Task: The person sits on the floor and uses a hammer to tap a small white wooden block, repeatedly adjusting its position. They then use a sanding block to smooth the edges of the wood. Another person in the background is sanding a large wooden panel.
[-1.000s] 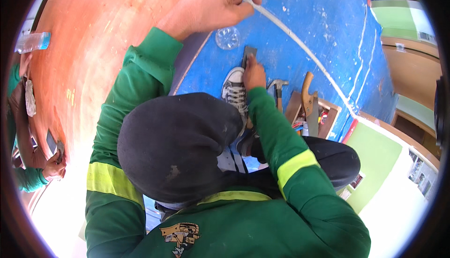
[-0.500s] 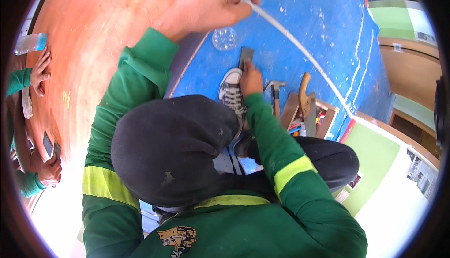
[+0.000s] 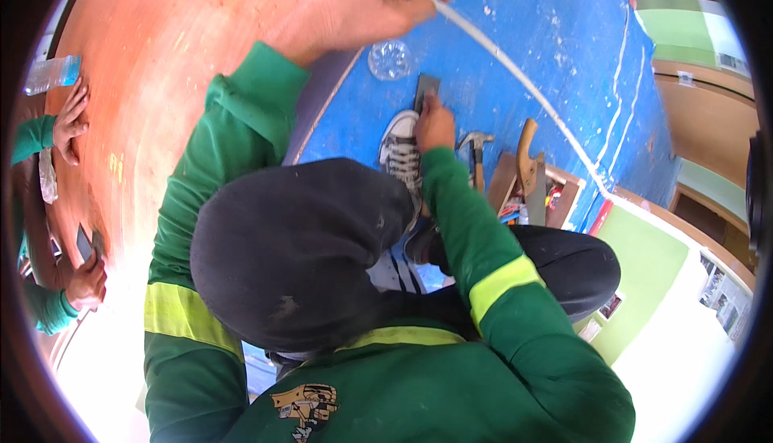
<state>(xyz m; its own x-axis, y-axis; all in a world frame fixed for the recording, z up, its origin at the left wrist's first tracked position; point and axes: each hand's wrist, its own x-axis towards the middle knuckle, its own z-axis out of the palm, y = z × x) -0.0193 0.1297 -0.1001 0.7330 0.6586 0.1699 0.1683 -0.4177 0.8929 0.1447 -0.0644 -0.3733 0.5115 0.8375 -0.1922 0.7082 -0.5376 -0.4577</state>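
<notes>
My left hand (image 3: pixel 362 8) is raised at the top, its thumb and fingers pinched together in front of a pale strip (image 3: pixel 515 74). Whether they grip the strip or something small is unclear. Low by my shoe (image 3: pixel 400 146), my right hand (image 3: pixel 436 126) is closed around a scraper with a flat, dark grey rectangular blade (image 3: pixel 427 85). The blade points away from me over the blue surface (image 3: pixel 499 8). Just right of that hand lies a claw hammer (image 3: pixel 476 146). A clear plastic bottle (image 3: pixel 389 60) is beyond the blade, seen end-on.
A wooden toolbox (image 3: pixel 564 209) with a wood-handled saw (image 3: pixel 528 161) stands at the right. To the left spreads an orange-brown panel (image 3: pixel 177 32). There, another person's hand (image 3: pixel 86 283) holds a grey blade, and their other hand (image 3: pixel 69 125) rests near a bottle (image 3: pixel 52 75).
The view has shifted slightly. My hands keep nearly the same places and grips. The other person's blade hand has moved a little away and its blade has turned.
</notes>
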